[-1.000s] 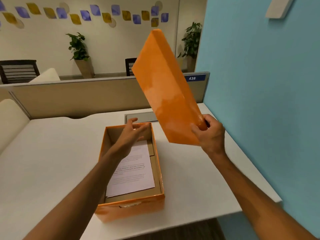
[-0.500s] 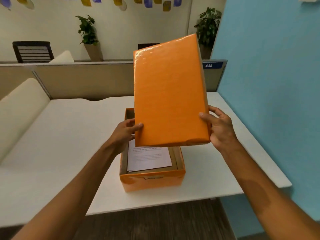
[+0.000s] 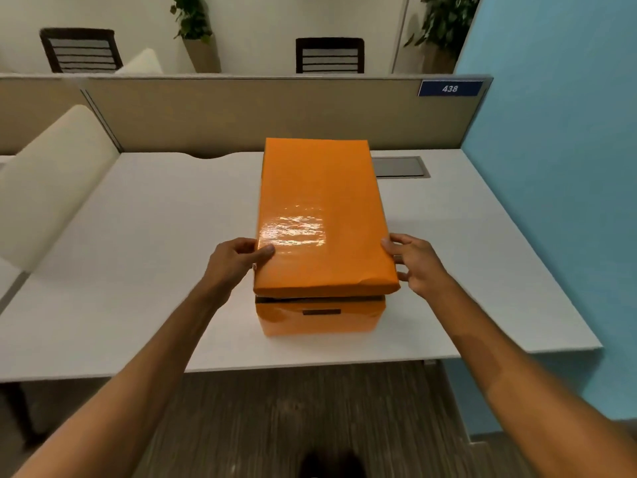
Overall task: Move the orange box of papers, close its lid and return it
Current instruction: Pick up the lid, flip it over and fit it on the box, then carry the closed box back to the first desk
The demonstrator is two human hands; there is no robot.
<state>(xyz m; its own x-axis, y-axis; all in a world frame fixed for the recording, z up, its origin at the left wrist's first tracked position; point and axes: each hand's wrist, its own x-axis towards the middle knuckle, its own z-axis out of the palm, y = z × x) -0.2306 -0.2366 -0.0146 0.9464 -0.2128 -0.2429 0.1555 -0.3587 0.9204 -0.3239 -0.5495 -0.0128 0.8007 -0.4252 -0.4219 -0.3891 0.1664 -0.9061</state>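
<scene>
The orange box (image 3: 319, 320) stands on the white desk (image 3: 138, 270) near its front edge. Its glossy orange lid (image 3: 320, 215) lies flat over the box, with a thin dark gap showing under the lid's front rim. The papers inside are hidden. My left hand (image 3: 234, 260) grips the lid's left edge near the front, thumb on top. My right hand (image 3: 415, 262) holds the lid's right edge near the front, fingers spread along its side.
A beige partition (image 3: 241, 112) with a blue 438 sign (image 3: 450, 88) backs the desk. A grey cable hatch (image 3: 401, 166) lies behind the box at the right. The blue wall (image 3: 558, 167) runs along the right side. A cream chair back (image 3: 51, 181) stands left.
The lid went from tilted upright in my right hand, to held by both hands above the box, to lying flat on the box. The papers are now covered.
</scene>
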